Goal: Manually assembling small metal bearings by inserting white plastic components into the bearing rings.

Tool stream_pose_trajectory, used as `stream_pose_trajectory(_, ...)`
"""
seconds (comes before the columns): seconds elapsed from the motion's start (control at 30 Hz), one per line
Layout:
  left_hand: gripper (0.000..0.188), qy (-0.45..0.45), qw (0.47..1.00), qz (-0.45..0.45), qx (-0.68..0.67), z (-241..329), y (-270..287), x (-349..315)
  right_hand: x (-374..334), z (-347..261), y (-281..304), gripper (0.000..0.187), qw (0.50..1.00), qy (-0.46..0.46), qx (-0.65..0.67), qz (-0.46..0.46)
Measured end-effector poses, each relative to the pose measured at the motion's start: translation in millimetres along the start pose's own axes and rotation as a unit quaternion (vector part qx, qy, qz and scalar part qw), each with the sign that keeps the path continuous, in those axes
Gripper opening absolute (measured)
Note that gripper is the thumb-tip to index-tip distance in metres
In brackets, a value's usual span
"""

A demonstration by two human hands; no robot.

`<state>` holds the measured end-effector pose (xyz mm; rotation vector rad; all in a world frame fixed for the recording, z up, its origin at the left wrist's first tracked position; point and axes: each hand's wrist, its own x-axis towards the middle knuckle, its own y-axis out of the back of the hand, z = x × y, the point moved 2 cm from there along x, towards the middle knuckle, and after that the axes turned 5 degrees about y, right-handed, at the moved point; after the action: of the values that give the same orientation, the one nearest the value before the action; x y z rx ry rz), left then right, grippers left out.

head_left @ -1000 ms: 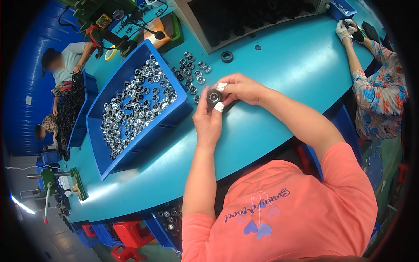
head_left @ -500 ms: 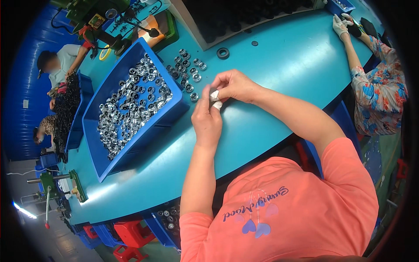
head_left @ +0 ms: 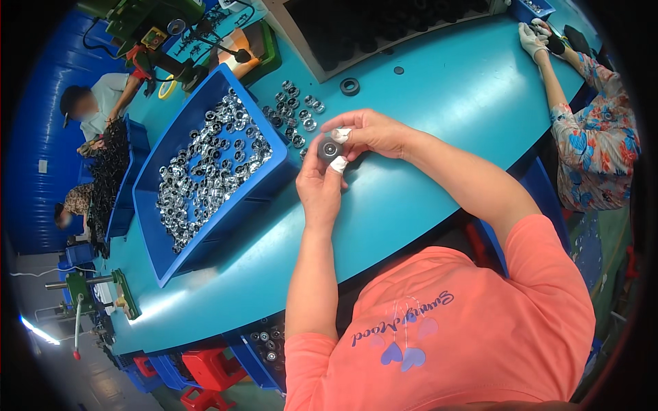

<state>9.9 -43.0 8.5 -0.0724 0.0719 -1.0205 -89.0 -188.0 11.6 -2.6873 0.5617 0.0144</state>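
Note:
A small dark wheel (head_left: 330,150) with a silver centre is held between my two hands over the teal table (head_left: 439,116), its round face in view. My left hand (head_left: 319,192) grips its lower left side, the thumb wrapped in white at the tip. Across from it, my right hand (head_left: 377,133) pinches the upper right edge, also with a white-wrapped thumb. Just beyond my fingers lies a loose cluster of shiny clear-and-black hubs (head_left: 291,113). A black rubber ring (head_left: 349,86) rests farther back.
To my left stands a large blue bin (head_left: 279,154) holding many shiny hubs. Behind it is a green machine (head_left: 137,24); a dark framed tray (head_left: 329,70) sits at the back. A gloved co-worker (head_left: 593,151) sits at the right. Red stools (head_left: 212,368) and a bin of wheels (head_left: 247,359) are below the edge.
The wheel, mostly hidden between my fingers before, has turned so its round face shows. My fingers have shifted around its rim, and my hands are slightly more apart.

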Motion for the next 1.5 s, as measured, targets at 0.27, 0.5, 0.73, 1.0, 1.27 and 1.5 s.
stream_pose_trajectory(0.27,0.052,-0.010,0.998,0.017,0.056,-5,2,-1,2,2,3,0.045,1.000,-0.002,0.007,0.002)
stream_pose_trajectory(0.5,0.049,-0.017,0.995,0.023,0.094,-4,3,-7,2,3,2,0.029,1.000,0.000,-0.011,-0.005)
stream_pose_trajectory(0.73,0.050,-0.063,0.967,0.096,0.228,55,48,-109,5,-21,55,0.030,0.921,0.133,-0.318,0.180)
stream_pose_trajectory(1.0,0.054,0.280,0.758,0.278,0.520,38,241,-393,24,-28,62,0.051,0.744,0.075,-0.609,0.266)
stream_pose_trajectory(1.27,0.054,0.046,0.819,0.172,0.545,57,143,-266,18,-38,44,0.049,0.800,0.193,-0.551,0.141)
stream_pose_trajectory(1.5,0.062,0.043,0.997,-0.061,0.021,47,6,-56,-53,-58,-32,0.052,0.864,0.265,-0.427,0.035)
